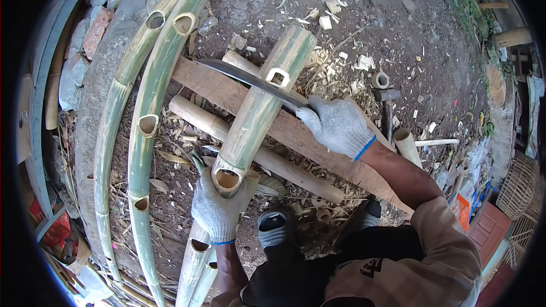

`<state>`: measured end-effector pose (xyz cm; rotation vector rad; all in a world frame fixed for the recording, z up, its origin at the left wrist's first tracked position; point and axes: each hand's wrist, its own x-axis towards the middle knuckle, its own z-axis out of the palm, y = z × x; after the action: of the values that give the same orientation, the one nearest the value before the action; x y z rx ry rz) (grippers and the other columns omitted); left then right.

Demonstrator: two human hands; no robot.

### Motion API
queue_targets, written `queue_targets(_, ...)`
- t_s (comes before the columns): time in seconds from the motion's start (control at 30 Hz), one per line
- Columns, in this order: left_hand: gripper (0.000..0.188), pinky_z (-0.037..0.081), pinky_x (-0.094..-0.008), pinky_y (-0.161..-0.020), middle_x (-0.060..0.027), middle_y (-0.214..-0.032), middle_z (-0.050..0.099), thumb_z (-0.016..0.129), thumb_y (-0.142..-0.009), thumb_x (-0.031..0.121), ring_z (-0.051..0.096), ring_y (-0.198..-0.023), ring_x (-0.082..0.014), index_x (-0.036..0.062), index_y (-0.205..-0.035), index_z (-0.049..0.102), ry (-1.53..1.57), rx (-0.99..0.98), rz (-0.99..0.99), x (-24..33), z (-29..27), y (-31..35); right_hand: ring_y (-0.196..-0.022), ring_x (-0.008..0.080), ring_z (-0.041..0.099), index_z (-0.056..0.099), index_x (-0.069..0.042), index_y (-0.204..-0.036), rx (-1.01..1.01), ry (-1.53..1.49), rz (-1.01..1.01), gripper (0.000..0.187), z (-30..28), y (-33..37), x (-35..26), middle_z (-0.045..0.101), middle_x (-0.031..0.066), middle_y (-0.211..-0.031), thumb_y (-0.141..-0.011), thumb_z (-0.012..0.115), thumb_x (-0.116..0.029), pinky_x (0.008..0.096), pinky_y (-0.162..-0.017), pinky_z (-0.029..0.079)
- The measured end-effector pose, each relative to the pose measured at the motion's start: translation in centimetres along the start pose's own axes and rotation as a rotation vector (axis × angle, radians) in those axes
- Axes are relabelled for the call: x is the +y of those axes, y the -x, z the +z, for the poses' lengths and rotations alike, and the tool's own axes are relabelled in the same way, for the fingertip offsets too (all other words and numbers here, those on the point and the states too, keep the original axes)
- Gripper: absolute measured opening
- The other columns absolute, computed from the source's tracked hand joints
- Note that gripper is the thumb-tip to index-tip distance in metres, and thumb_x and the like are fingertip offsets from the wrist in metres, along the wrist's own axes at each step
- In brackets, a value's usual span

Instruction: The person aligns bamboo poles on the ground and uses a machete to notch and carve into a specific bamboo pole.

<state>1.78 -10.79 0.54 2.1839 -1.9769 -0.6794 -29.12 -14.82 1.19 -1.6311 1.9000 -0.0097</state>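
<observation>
A thick green bamboo pole [267, 96] with rectangular holes cut in it lies across a wooden plank [210, 85]. My left hand [219, 207], in a grey knit glove, grips the pole's near end. My right hand [338, 125], also gloved, holds the handle of a long curved machete [250, 79]. The dark blade rests across the pole just below the upper rectangular hole [277, 77].
Two long green bamboo poles [148, 108] with cut holes lie at the left beside a stone kerb [96, 79]. A paler pole [256, 153] runs under the plank. A hammer [387, 105], short bamboo offcuts [406, 145] and chips litter the dirt. My foot [276, 224] is below.
</observation>
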Motion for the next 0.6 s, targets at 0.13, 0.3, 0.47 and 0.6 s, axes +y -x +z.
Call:
queue_targets(0.13, 0.080, 0.059, -0.0486, -0.090, -0.0214, -0.117, 0.075, 0.094, -0.072, 0.044, 0.075, -0.106, -0.0406, 0.0021, -0.135, 0.066, 0.003, -0.006, -0.017, 0.0, -0.2, -0.3, -0.080, 0.0411, 0.074, 0.060, 0.000, -0.135, -0.158, -0.341, 0.044, 0.062, -2.8, 0.6, -0.4, 0.071, 0.0228, -0.081, -0.111, 0.046, -0.056, 0.0504, -0.076, 0.055)
queue_targets(0.3, 0.078, 0.059, -0.0484, -0.089, -0.0196, -0.116, 0.075, 0.094, -0.073, 0.044, 0.075, -0.105, -0.0399, 0.0047, -0.135, 0.067, 0.026, -0.045, -0.025, 0.2, -0.9, -0.6, -0.078, 0.0304, 0.076, 0.057, -0.004, -0.132, 0.020, -0.404, -0.126, 0.049, -4.8, 1.4, 0.2, 0.071, 0.0174, -0.083, -0.113, 0.046, -0.048, 0.0477, -0.076, 0.057)
queue_targets(0.47, 0.066, 0.058, -0.0499, -0.080, -0.0200, -0.100, 0.075, 0.094, -0.071, 0.045, 0.075, -0.093, -0.0425, 0.0060, -0.118, 0.069, 0.081, 0.028, 0.032, 0.1, -0.5, -0.5, -0.074, 0.0427, 0.071, 0.053, -0.006, -0.119, 0.158, -0.402, -0.066, 0.028, -5.5, -0.3, 0.3, 0.067, 0.0210, -0.077, -0.115, 0.047, -0.033, 0.0532, -0.070, 0.053)
queue_targets(0.6, 0.077, 0.059, -0.0485, -0.087, -0.0184, -0.112, 0.076, 0.095, -0.073, 0.047, 0.076, -0.103, -0.0396, 0.0066, -0.133, 0.067, 0.025, -0.050, -0.017, 0.0, -0.4, -0.6, -0.074, 0.0500, 0.067, 0.051, -0.005, -0.112, 0.160, -0.181, -0.116, 0.024, -3.4, -1.0, 1.5, 0.062, 0.0270, -0.075, -0.113, 0.049, -0.029, 0.0584, -0.064, 0.048)
